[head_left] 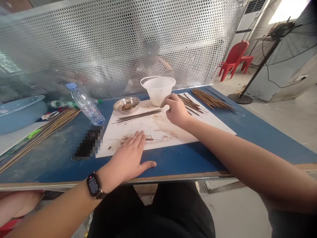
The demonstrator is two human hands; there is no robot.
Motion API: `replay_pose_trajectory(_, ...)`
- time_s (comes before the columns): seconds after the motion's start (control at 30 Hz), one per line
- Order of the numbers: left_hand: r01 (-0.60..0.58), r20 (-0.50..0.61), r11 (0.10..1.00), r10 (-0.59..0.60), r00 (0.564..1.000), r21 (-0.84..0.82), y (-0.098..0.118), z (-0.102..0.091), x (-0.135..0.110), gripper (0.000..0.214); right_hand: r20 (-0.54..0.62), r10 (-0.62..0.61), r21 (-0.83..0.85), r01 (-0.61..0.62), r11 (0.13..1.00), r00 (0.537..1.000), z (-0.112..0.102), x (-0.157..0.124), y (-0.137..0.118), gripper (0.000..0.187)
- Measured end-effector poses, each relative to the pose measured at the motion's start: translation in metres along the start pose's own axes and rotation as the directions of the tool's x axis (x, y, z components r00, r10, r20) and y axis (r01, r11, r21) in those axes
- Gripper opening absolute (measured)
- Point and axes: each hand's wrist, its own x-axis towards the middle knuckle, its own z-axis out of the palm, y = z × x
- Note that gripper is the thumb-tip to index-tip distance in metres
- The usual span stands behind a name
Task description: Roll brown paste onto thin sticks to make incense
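My left hand (128, 158) lies flat and open on the near edge of a white board (153, 127), fingers resting over a thin stick and brown paste smears; a black watch is on that wrist. My right hand (176, 110) hovers over the board beside a white plastic bowl (158, 90), its fingers curled in a pinch; what they hold, if anything, I cannot make out. A row of thin dark sticks (138, 116) lies on the board left of the right hand. More sticks (192, 103) lie just right of it.
A small metal dish (126, 105) of brown paste, a water bottle (85, 104) and a phone (88, 142) sit on the blue table (173, 158). Long stick bundles (211, 99) lie at the far right and others at the left (44, 127). A perforated metal screen (119, 43) stands behind.
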Motion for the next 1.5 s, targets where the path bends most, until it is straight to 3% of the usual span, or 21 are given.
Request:
replay_pose_trajectory(0.1,0.003,0.002,1.000,-0.003,1.000,-0.022,0.000,0.000,0.004,0.116,-0.008,-0.023,0.013,0.023,1.000,1.000,0.001,-0.001,-0.003,0.039)
replay_pose_trajectory(0.3,0.001,0.031,0.997,0.001,1.000,-0.082,-0.020,-0.008,0.063,0.107,0.033,-0.010,0.042,0.009,0.999,0.999,-0.001,-0.002,-0.003,0.038)
replay_pose_trajectory(0.4,-0.013,0.053,0.993,0.019,0.998,-0.116,-0.027,-0.011,0.076,0.107,0.040,0.006,0.044,-0.008,0.999,0.999,-0.002,0.000,0.000,0.038)
replay_pose_trajectory(0.47,-0.017,0.043,0.993,0.022,0.999,-0.116,-0.025,-0.011,0.067,0.107,0.040,0.019,0.045,-0.021,0.999,0.999,-0.003,0.001,0.002,0.037)
replay_pose_trajectory(0.63,0.030,0.013,0.993,-0.029,0.999,-0.110,-0.006,-0.006,0.006,0.109,0.055,0.079,0.064,-0.082,0.995,0.995,-0.001,0.001,-0.001,0.035)
replay_pose_trajectory(0.73,0.036,0.018,0.994,-0.034,0.999,-0.105,0.003,-0.001,-0.014,0.111,0.057,0.101,0.073,-0.105,0.992,0.993,0.001,0.001,-0.004,0.033)
replay_pose_trajectory(0.83,0.052,0.034,0.995,-0.049,0.998,-0.086,0.002,0.000,-0.004,0.114,0.063,0.128,0.056,-0.131,0.990,0.990,0.002,0.001,-0.006,0.034)
replay_pose_trajectory(1.03,0.039,0.061,0.996,-0.035,0.998,-0.079,-0.017,-0.010,0.055,0.107,0.080,0.201,0.010,-0.202,0.979,0.976,-0.001,0.001,-0.002,0.035)
replay_pose_trajectory(1.13,0.026,0.051,0.994,-0.021,0.999,-0.104,-0.022,-0.012,0.065,0.101,0.104,0.222,-0.006,-0.223,0.975,0.969,-0.002,0.002,-0.001,0.037)
replay_pose_trajectory(1.23,0.028,0.023,0.996,-0.027,0.999,-0.084,-0.017,-0.009,0.049,0.104,0.132,0.229,-0.005,-0.230,0.973,0.965,-0.002,0.002,-0.003,0.038)
replay_pose_trajectory(1.4,0.064,0.024,0.994,-0.062,0.998,-0.086,0.002,0.000,-0.003,0.113,0.130,0.189,-0.030,-0.187,0.982,0.973,-0.001,0.003,-0.010,0.040)
replay_pose_trajectory(1.5,0.059,0.054,0.994,-0.055,0.997,-0.087,0.003,0.002,-0.012,0.112,0.126,0.187,-0.046,-0.183,0.982,0.974,0.000,0.003,-0.011,0.043)
